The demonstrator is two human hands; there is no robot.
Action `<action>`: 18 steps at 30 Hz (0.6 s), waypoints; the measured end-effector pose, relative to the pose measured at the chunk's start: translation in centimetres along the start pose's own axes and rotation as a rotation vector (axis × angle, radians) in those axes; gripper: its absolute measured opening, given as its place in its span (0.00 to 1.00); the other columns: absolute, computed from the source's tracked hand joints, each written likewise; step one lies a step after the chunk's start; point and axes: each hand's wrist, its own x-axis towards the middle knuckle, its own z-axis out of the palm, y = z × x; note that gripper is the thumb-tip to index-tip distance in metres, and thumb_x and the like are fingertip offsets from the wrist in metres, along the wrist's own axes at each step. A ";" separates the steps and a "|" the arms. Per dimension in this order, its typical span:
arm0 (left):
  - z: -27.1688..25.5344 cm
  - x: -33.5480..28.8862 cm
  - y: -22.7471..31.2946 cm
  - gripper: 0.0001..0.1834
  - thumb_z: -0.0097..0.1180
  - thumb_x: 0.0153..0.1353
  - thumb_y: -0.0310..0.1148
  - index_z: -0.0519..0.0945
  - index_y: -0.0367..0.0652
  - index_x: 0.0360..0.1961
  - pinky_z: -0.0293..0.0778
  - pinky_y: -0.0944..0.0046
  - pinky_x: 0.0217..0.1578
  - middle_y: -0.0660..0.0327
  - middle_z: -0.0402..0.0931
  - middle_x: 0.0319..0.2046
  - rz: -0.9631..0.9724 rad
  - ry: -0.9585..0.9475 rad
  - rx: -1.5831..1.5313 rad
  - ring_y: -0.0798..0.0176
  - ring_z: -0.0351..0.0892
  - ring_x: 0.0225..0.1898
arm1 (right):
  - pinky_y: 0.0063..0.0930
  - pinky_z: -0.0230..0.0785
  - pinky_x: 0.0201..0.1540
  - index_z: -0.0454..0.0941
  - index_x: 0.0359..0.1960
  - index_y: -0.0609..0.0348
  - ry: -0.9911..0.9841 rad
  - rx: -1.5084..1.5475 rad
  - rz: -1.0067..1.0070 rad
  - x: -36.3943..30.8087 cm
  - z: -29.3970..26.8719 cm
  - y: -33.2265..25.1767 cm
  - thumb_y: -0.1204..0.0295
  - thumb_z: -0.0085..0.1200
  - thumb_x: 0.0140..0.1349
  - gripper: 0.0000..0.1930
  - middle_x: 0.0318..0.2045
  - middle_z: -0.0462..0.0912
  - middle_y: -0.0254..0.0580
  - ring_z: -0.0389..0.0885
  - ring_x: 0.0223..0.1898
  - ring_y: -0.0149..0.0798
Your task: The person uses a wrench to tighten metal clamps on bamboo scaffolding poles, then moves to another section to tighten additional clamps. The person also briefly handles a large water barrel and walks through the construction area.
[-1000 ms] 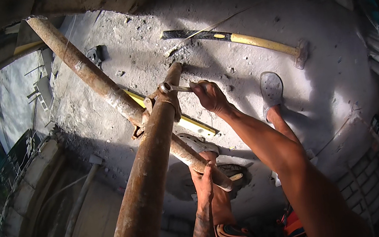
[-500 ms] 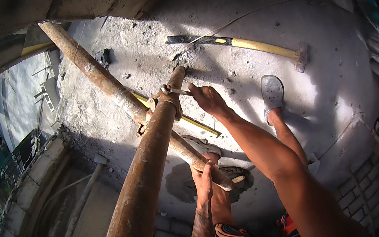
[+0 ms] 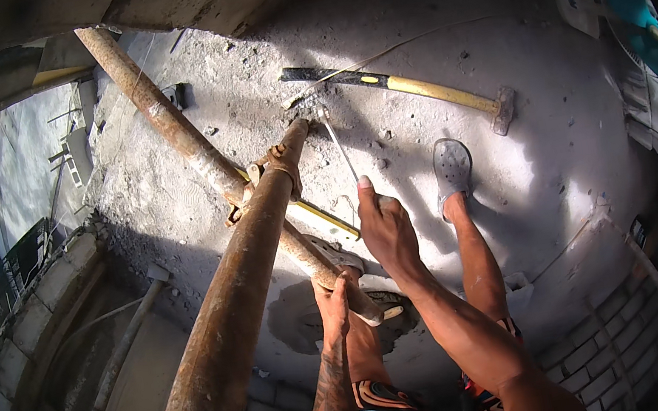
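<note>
A rusty metal clamp (image 3: 281, 161) sits where two round, rust-brown pipes cross. The nearer pipe (image 3: 229, 307) runs through the clamp from the lower left; the white-smeared farther pipe (image 3: 196, 153) passes behind, reaching up-left and down-right of it. A slim silvery wrench (image 3: 339, 145) slants right of the clamp, clear of it, head pointing away.
</note>
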 end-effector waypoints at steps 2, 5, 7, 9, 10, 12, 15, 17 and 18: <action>-0.4 0.2 -0.4 0.21 0.59 0.63 0.30 0.66 0.40 0.54 0.76 0.64 0.45 0.59 0.77 0.41 -0.020 -0.007 0.006 0.65 0.79 0.40 | 0.47 0.67 0.30 0.77 0.24 0.68 -0.019 0.062 0.020 1.1 -0.8 1.8 0.45 0.34 0.73 0.36 0.17 0.76 0.60 0.79 0.25 0.58; -0.5 0.5 -0.5 0.21 0.59 0.64 0.31 0.66 0.39 0.54 0.76 0.65 0.43 0.59 0.77 0.41 -0.036 0.016 0.113 0.65 0.79 0.38 | 0.45 0.65 0.30 0.75 0.24 0.66 -0.034 0.051 -0.034 4.5 -0.3 4.8 0.44 0.37 0.71 0.34 0.17 0.73 0.54 0.74 0.23 0.51; -0.2 0.5 -0.2 0.21 0.60 0.64 0.31 0.67 0.39 0.54 0.76 0.65 0.43 0.59 0.77 0.40 -0.012 -0.013 0.081 0.66 0.79 0.39 | 0.43 0.61 0.29 0.71 0.22 0.65 -0.022 0.028 -0.071 7.0 1.2 6.4 0.44 0.38 0.71 0.33 0.15 0.67 0.46 0.68 0.21 0.43; 0.2 0.2 0.3 0.20 0.59 0.63 0.30 0.67 0.39 0.53 0.76 0.66 0.42 0.60 0.76 0.39 0.006 -0.013 0.039 0.67 0.78 0.38 | 0.44 0.61 0.29 0.72 0.23 0.65 -0.087 0.059 -0.217 9.3 2.4 7.3 0.46 0.40 0.70 0.32 0.15 0.67 0.46 0.67 0.21 0.40; 0.4 0.0 0.6 0.19 0.58 0.63 0.29 0.67 0.39 0.52 0.76 0.67 0.40 0.60 0.76 0.39 0.019 -0.023 0.011 0.68 0.77 0.37 | 0.44 0.63 0.29 0.74 0.25 0.66 -0.122 0.041 -0.280 10.2 2.9 7.6 0.46 0.41 0.70 0.31 0.16 0.70 0.52 0.69 0.21 0.44; 0.8 -0.3 1.2 0.18 0.58 0.63 0.28 0.67 0.40 0.52 0.75 0.68 0.37 0.61 0.76 0.37 0.017 -0.035 -0.012 0.69 0.76 0.35 | 0.44 0.65 0.31 0.76 0.27 0.67 -0.174 -0.022 -0.267 11.9 3.8 8.1 0.48 0.42 0.70 0.30 0.18 0.73 0.57 0.72 0.22 0.50; 1.1 -0.4 1.6 0.19 0.58 0.63 0.28 0.67 0.40 0.52 0.75 0.68 0.37 0.61 0.76 0.36 -0.022 0.014 0.041 0.69 0.76 0.34 | 0.45 0.65 0.32 0.76 0.28 0.65 -0.144 0.015 -0.447 14.8 5.6 8.4 0.48 0.42 0.69 0.29 0.20 0.74 0.59 0.71 0.23 0.53; 1.2 -0.2 1.5 0.20 0.58 0.63 0.29 0.66 0.40 0.54 0.75 0.67 0.39 0.61 0.76 0.37 -0.007 0.006 0.051 0.69 0.76 0.36 | 0.46 0.67 0.33 0.77 0.30 0.65 -0.121 0.075 -0.566 16.9 6.9 8.3 0.54 0.45 0.70 0.23 0.23 0.76 0.60 0.73 0.26 0.59; 1.1 -0.2 1.5 0.21 0.58 0.63 0.29 0.66 0.40 0.54 0.75 0.67 0.40 0.62 0.75 0.37 -0.015 -0.004 0.041 0.69 0.76 0.36 | 0.46 0.67 0.33 0.77 0.30 0.64 -0.115 0.064 -0.647 17.7 7.5 8.2 0.59 0.45 0.70 0.20 0.23 0.77 0.57 0.74 0.26 0.58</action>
